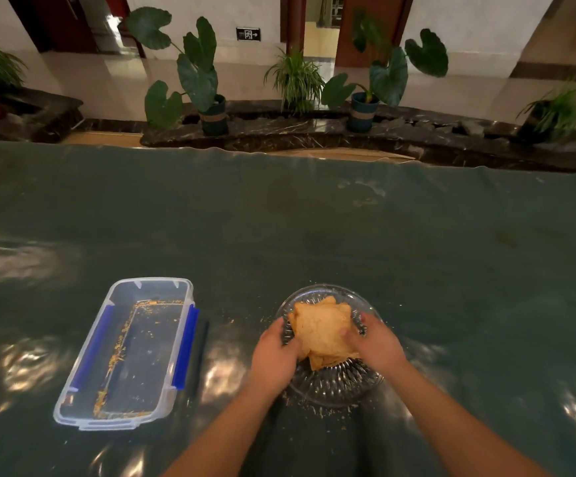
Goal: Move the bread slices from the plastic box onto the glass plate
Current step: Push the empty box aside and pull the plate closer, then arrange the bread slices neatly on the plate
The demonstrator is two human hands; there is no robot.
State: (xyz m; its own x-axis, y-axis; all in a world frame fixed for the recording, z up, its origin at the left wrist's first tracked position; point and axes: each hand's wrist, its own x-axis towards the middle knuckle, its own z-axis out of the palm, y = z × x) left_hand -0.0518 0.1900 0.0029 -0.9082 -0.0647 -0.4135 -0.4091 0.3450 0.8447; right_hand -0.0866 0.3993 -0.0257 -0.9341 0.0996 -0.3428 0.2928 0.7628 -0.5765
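Observation:
A stack of toasted bread slices [321, 330] lies on the round cut-glass plate [335, 387] near the table's front. My left hand [274, 356] grips the stack's left side. On the stack's right side my right hand [376, 344] holds it too. The stack's near corners are partly covered by my fingers. To the left stands the clear plastic box [128, 352] with blue side clips; it holds only crumbs.
The table wears a shiny dark green cover [314, 235], with crumbs scattered around the plate. Beyond its far edge runs a dark marble ledge [279, 129] with several potted plants.

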